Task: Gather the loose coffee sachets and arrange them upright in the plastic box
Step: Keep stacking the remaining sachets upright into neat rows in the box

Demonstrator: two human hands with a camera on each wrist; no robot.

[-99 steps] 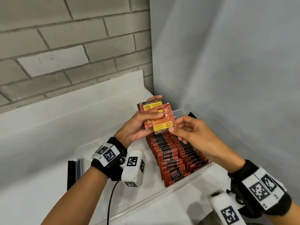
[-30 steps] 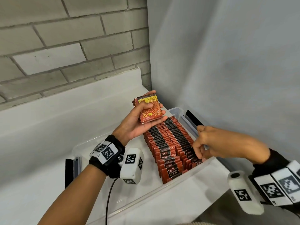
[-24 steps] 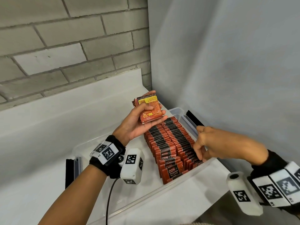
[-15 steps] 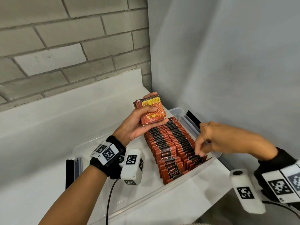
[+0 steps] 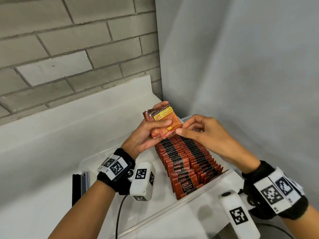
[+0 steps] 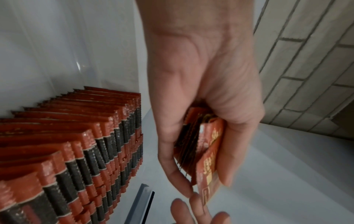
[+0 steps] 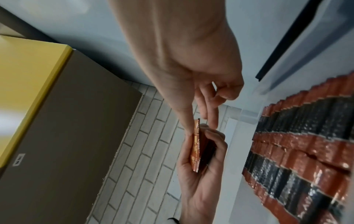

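Note:
My left hand [image 5: 167, 112] grips a stack of red coffee sachets [image 5: 172, 123] with yellow labels, held above the far end of the clear plastic box [image 5: 172, 206]. My right hand [image 5: 182, 127] is at the stack's right edge and pinches the front sachet's corner between thumb and forefinger. The right wrist view shows that pinch [image 7: 199, 125] on the stack [image 7: 196, 148] edge-on. The left wrist view shows my left hand [image 6: 205, 186] round the stack [image 6: 208, 151]. Two rows of upright sachets [image 5: 186, 161] fill the box's right part.
The box lies on a white counter in a corner, with a brick wall behind and a grey wall to the right. A black-and-silver piece [image 5: 80, 187] lies left of the box. The box's left half is bare floor [image 5: 107, 163]. A yellow-topped brown cabinet [image 7: 57, 121] stands nearby.
My right hand has lifted from the near end of the right row in the box up to the stack in my left hand. The left hand still holds the stack.

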